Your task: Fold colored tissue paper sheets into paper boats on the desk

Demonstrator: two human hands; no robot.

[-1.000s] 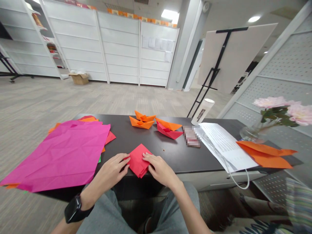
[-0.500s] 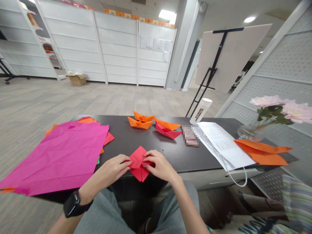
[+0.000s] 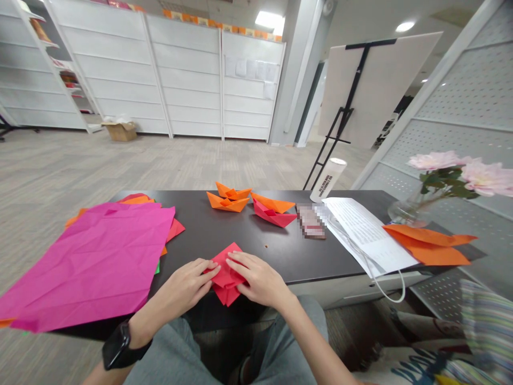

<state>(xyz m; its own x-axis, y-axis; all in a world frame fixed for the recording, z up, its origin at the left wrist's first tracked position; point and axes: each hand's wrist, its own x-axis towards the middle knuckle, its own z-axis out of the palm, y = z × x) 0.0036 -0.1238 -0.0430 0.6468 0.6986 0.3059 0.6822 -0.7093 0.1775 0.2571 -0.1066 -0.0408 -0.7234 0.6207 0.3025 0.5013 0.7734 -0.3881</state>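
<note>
Red folded paper (image 3: 224, 266) lies at the near edge of the dark surface (image 3: 248, 238), 6 o'clock from the paper boats (image 3: 229, 199). L hand (image 3: 188, 286) at its 9, R hand (image 3: 256, 278) at its 3. Both hands are flat w/ fingers stretched, pressing on it, not gripping. Pink sheet (image 3: 88, 256) is at 9 o'clock.

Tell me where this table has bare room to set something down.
Bare tabletop lies between the pink sheet and the paper boats, and from the right hand to the printed sheets. Crowded: the left end under the pink sheet, the right end with orange paper and vase.
</note>
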